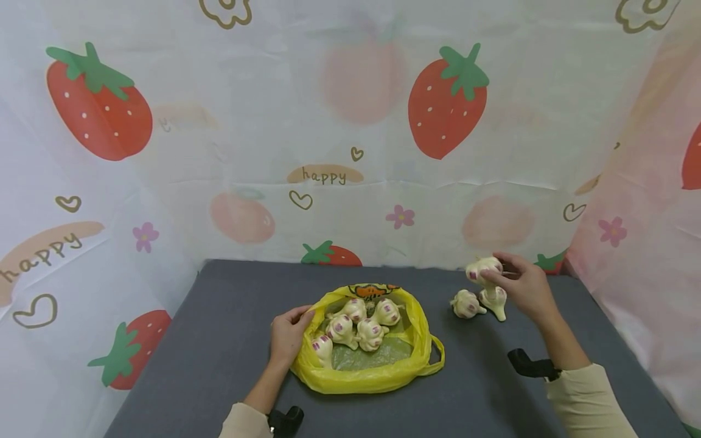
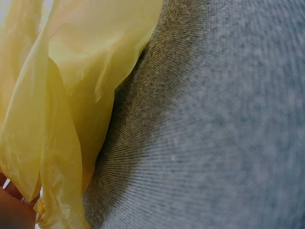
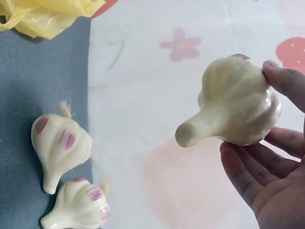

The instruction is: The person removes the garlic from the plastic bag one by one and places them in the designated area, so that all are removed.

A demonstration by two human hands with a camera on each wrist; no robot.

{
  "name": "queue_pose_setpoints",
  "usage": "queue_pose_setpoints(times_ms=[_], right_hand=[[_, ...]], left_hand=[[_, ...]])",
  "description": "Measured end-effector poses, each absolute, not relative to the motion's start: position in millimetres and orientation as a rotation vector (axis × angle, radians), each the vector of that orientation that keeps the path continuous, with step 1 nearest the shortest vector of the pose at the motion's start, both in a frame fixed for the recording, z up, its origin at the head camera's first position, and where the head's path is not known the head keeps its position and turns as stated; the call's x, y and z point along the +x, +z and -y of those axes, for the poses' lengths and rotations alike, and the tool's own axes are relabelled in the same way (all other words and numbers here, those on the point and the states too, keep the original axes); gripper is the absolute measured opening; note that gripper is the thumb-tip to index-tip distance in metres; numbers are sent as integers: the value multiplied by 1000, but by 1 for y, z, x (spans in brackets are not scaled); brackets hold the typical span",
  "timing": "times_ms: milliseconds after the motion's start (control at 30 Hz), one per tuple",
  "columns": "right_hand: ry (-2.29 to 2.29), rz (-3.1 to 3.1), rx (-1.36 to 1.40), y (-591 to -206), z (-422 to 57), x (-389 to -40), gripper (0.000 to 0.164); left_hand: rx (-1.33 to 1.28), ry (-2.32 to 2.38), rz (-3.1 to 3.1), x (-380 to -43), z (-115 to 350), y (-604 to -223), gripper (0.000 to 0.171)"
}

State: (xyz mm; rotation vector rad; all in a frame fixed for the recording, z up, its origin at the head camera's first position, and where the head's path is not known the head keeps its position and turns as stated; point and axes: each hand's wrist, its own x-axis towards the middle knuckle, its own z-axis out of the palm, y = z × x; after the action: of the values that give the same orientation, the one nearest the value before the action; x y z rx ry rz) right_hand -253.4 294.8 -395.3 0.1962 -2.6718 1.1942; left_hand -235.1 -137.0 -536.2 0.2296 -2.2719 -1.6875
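My right hand (image 1: 527,288) holds a garlic bulb (image 1: 482,269) up above the table, thumb on one side and fingers on the other. Seen from the right wrist, that bulb (image 3: 238,102) is glossy cream with a stubby stem. Below it, two more garlic bulbs with purple patches lie on the table, one on the left (image 1: 465,304) and one on the right (image 1: 496,302). My left hand (image 1: 287,337) pinches the left rim of an open yellow plastic bag (image 1: 367,383). Several garlic bulbs (image 1: 370,334) sit inside the bag, mostly toward its back and left.
The dark grey table (image 1: 230,340) carries the bag near its middle. A bag handle (image 1: 438,359) loops out to the right. White cloth (image 1: 263,140) printed with strawberries hangs behind the table and along both sides.
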Motion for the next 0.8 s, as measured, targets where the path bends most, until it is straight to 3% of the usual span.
queue_pose_setpoints(times_ms=[800], right_hand=[[1077,2708,68,-417,-334,-261,64]], left_hand=[[219,-1690,2271,-232,136,-533,22]])
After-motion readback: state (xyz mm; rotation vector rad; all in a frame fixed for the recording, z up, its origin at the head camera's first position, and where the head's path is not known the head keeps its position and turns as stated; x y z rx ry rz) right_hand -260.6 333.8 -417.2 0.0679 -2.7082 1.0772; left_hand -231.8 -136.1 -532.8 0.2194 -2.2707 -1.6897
